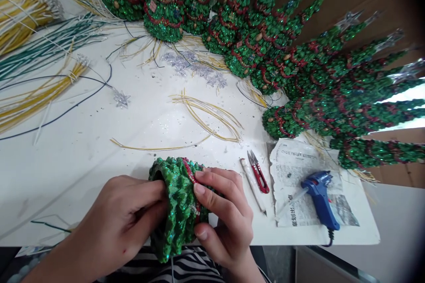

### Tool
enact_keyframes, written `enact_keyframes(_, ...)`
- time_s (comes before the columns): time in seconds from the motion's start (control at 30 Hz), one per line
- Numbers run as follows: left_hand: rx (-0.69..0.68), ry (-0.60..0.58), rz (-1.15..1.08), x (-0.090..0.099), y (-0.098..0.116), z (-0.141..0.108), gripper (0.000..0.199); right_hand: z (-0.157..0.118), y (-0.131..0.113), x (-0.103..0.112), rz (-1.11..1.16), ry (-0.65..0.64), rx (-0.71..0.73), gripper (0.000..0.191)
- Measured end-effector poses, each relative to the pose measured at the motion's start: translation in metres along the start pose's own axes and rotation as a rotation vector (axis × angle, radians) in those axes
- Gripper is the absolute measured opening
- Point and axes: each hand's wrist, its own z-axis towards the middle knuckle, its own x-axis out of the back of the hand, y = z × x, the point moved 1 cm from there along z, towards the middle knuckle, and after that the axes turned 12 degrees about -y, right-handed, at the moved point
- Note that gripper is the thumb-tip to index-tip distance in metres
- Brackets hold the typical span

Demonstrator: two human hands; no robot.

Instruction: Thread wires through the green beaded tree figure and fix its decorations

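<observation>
A glittery green Christmas tree ornament [174, 203] with a red garland lies on its side at the table's front edge, its hollow base turned to the left. Into that opening reach the fingers of my left hand [116, 216]; their tips are hidden inside, so what they hold there does not show. My right hand [229, 212] grips the tree's outside around the red garland, fingers on top and thumb below. A thin wire hangs down from the tree's lower edge. Just beyond the tree lie loose yellow wires [212, 117] on the white table.
Red thread snips [258, 172] and a white stick-like tool [252, 185] lie to the right. A blue glue gun [320, 201] rests on newspaper [285, 177]. Finished-looking trees [162, 4] line the back and right. Wire bundles [36, 101] and clear stars [121, 98] lie left and behind.
</observation>
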Motion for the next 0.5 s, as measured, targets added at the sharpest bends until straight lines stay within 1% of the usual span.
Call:
enact_keyframes(0.13,-0.001,-0.005,-0.032,-0.001,0.001,0.0,0.032,0.0,0.0,-0.001,0.005,0.006,0.001,0.031)
enact_keyframes(0.23,0.028,0.004,-0.036,-0.002,0.001,-0.001,0.032,0.001,-0.001,0.0,0.011,0.016,-0.005,0.033)
enact_keyframes(0.3,0.051,0.021,-0.074,-0.002,0.001,-0.004,0.027,0.002,-0.002,0.002,0.021,0.008,-0.018,0.033)
enact_keyframes(0.4,0.077,0.059,-0.14,-0.004,0.001,-0.01,0.017,0.004,-0.007,0.005,0.002,-0.017,-0.052,0.028)
enact_keyframes(0.5,0.055,0.055,-0.165,-0.005,0.002,-0.01,0.019,0.006,-0.012,0.011,-0.078,-0.033,-0.077,0.023)
